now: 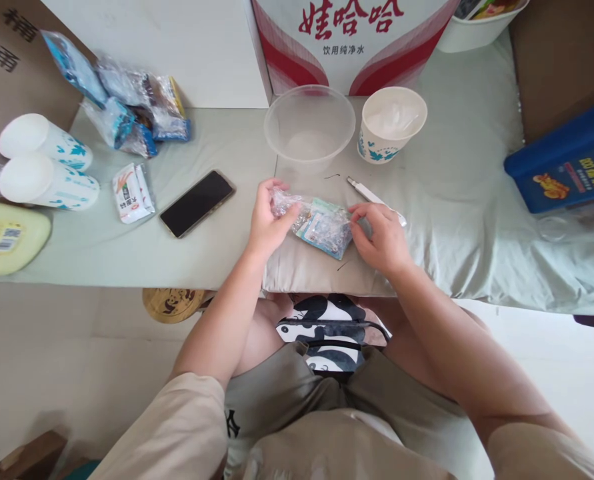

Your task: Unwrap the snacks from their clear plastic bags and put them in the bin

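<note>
A small clear plastic packet (321,227) with a blue and white label lies on the grey-green cloth in front of me. My left hand (268,219) pinches its crumpled left end. The fingers of my right hand (381,237) are closed on its right edge. Behind the packet stand an empty clear plastic bowl (309,127) and a white paper cup (391,123) with blue leaf print. A thin white tool (369,193) lies just behind my right hand.
A black phone (197,203) lies to the left, with a small sachet (133,193), a heap of snack packets (127,107) and two paper cups on their sides (44,163). A red and white water carton (349,40) stands behind. A blue box (567,163) sits at the right.
</note>
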Demonstrator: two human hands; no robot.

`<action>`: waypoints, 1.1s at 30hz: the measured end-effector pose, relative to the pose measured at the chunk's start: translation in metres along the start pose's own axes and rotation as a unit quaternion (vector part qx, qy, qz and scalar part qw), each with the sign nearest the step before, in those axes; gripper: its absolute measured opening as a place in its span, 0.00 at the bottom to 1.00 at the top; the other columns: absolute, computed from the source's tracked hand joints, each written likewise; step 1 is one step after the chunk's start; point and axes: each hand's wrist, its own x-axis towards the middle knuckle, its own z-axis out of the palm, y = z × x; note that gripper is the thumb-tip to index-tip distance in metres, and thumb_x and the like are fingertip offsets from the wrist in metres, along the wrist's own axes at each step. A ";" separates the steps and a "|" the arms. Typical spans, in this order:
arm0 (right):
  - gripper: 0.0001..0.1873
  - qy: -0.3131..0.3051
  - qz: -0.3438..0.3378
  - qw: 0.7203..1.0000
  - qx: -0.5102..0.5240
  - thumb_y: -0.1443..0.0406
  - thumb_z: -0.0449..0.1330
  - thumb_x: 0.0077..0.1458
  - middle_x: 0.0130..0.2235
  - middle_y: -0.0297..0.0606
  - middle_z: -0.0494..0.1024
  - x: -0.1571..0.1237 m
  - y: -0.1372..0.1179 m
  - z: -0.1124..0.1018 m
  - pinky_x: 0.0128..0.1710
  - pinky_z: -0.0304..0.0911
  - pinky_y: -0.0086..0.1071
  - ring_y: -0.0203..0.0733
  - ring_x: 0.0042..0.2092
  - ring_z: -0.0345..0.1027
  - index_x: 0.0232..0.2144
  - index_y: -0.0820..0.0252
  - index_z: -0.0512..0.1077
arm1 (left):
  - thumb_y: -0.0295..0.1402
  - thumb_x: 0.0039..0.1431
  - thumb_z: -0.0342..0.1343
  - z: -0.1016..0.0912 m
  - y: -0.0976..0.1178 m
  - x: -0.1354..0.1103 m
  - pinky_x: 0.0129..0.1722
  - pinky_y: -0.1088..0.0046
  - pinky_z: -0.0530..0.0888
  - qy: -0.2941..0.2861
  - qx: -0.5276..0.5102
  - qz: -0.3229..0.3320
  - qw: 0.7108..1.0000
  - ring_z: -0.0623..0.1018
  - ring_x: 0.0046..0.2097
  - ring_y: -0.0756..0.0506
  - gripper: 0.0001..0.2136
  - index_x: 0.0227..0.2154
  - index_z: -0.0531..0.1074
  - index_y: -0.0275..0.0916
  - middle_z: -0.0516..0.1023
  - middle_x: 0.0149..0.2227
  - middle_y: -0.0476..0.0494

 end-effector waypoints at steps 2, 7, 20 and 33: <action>0.13 -0.026 -0.006 1.000 0.014 0.63 0.57 0.60 0.47 0.44 0.82 -0.001 -0.003 0.000 0.53 0.65 0.48 0.55 0.51 0.74 0.48 0.55 0.72 | 0.34 0.57 0.65 0.002 0.003 -0.001 0.40 0.71 0.76 -0.030 0.021 -0.010 0.999 0.80 0.40 0.47 0.17 0.47 0.68 0.44 0.80 0.42 0.46; 0.14 -0.019 -0.023 0.999 0.017 0.65 0.55 0.59 0.37 0.41 0.81 0.001 -0.002 -0.005 0.49 0.66 0.47 0.53 0.45 0.74 0.45 0.54 0.76 | 0.24 0.56 0.58 0.000 0.007 0.005 0.35 0.73 0.75 0.013 0.019 -0.049 0.999 0.79 0.34 0.49 0.12 0.42 0.70 0.42 0.79 0.34 0.50; 0.20 0.107 0.037 0.993 0.037 0.61 0.56 0.60 0.56 0.49 0.77 0.003 0.024 -0.018 0.55 0.66 0.51 0.56 0.58 0.71 0.54 0.55 0.68 | 0.25 0.53 0.62 -0.019 0.003 0.009 0.56 0.64 0.76 0.006 0.229 0.040 0.973 0.79 0.50 0.44 0.12 0.41 0.78 0.40 0.77 0.47 0.42; 0.12 0.031 0.019 0.999 0.038 0.65 0.55 0.57 0.36 0.41 0.78 0.003 0.010 -0.013 0.42 0.70 0.40 0.46 0.38 0.73 0.40 0.56 0.77 | 0.29 0.57 0.57 -0.043 0.037 -0.012 0.60 0.55 0.72 0.073 0.269 0.180 0.943 0.77 0.52 0.40 0.02 0.31 0.71 0.42 0.77 0.43 0.42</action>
